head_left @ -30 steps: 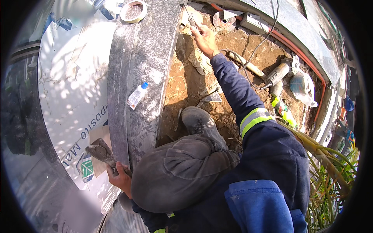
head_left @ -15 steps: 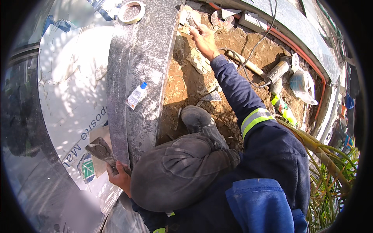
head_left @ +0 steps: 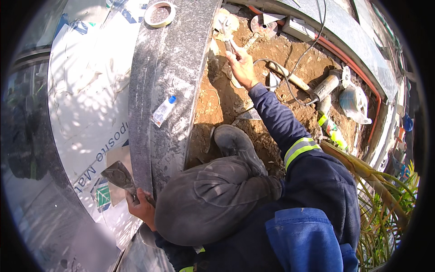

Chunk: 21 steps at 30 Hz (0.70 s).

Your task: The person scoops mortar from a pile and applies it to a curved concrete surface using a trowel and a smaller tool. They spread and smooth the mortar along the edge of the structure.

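My left hand (head_left: 141, 206) is closed on a dirty putty knife (head_left: 117, 174), its blade over a pale cardboard piece on the white panel (head_left: 90, 81), beside my bent knee. My right arm reaches forward. My right hand (head_left: 241, 65) grips a narrow grey hand tool (head_left: 227, 44), which points at a pale crumpled lump (head_left: 226, 22) by the edge of the grey stone ledge (head_left: 170, 63); the tool's tip is hard to make out. On the ledge lie a small white tube with blue cap (head_left: 164, 111) and a tape roll (head_left: 170, 18).
In the dirt lie a mallet (head_left: 294, 77), a grinder (head_left: 325, 87) with a cable, discs (head_left: 267, 28), a triangular trowel (head_left: 249, 115), a plastic bag (head_left: 352, 104) and a bottle (head_left: 333, 133). An orange conduit (head_left: 346, 59) runs along the border; plants (head_left: 389, 204) stand at lower right.
My right hand has drawn down and slightly right with its tool, uncovering more of the pale lump. My left hand stays on the putty knife. The whole view has shifted slightly.
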Available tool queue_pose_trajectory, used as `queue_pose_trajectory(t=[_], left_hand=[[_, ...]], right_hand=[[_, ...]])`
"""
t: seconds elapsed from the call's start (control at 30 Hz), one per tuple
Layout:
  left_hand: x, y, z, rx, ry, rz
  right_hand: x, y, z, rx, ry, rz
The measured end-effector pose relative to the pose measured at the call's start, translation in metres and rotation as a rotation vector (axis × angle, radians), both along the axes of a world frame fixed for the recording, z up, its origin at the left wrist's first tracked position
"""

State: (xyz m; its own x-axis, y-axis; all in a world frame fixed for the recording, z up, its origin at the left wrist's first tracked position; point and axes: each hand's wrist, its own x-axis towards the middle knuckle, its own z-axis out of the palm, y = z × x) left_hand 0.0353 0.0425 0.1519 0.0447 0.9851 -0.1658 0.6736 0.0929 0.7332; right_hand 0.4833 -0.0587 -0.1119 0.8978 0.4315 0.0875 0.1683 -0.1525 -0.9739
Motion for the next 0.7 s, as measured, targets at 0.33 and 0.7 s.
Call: queue_pose_trajectory(t=[0.33, 0.7], left_hand=[[0.000, -0.005, -0.002, -0.002, 0.004, 0.047], [-0.006, 0.003, -0.008, 0.034, -0.038, -0.043]], right_hand=[[-0.014, 0.057, 0.033, 0.311, 0.233, -0.023], [-0.010, -0.021, -0.015, 0.021, 0.165, 0.092]])
